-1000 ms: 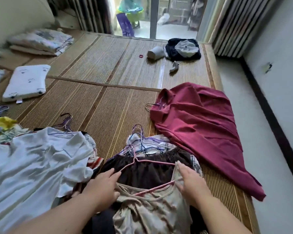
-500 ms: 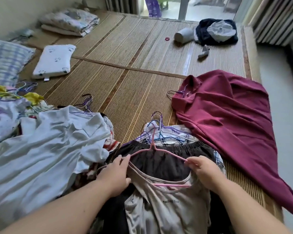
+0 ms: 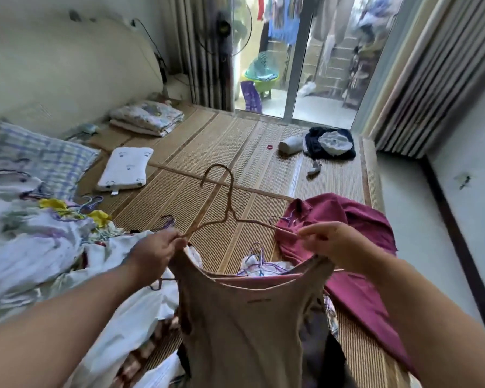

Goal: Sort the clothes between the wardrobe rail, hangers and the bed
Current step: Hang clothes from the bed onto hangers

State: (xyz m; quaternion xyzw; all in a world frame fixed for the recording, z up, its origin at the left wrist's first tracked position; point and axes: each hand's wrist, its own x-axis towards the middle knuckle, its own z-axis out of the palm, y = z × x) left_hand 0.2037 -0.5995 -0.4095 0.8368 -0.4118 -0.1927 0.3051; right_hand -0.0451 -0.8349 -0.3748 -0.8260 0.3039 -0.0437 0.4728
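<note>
A beige sleeveless top (image 3: 244,326) hangs on a pink wire hanger (image 3: 228,203), lifted above the bed's woven mat (image 3: 207,152). My left hand (image 3: 157,252) pinches the top's left strap together with the hanger's left arm. My right hand (image 3: 332,243) pinches the right strap at the hanger's right arm. A maroon garment (image 3: 356,247) lies spread on the mat under my right arm. A white shirt (image 3: 129,303) lies under my left arm. Loose purple hangers (image 3: 259,263) on checked cloth lie behind the top.
A heap of light clothes with yellow pieces (image 3: 25,233) fills the left. A checked pillow (image 3: 37,158), a small white pillow (image 3: 125,168) and folded bedding (image 3: 147,119) lie farther back. Dark clothes (image 3: 331,144) sit near the glass door (image 3: 297,57). Bare floor (image 3: 409,219) runs along the right.
Both hands have lifted the beige top and its pink hanger off the pile into the air. The camera has tilted up, showing the headboard and the glass door.
</note>
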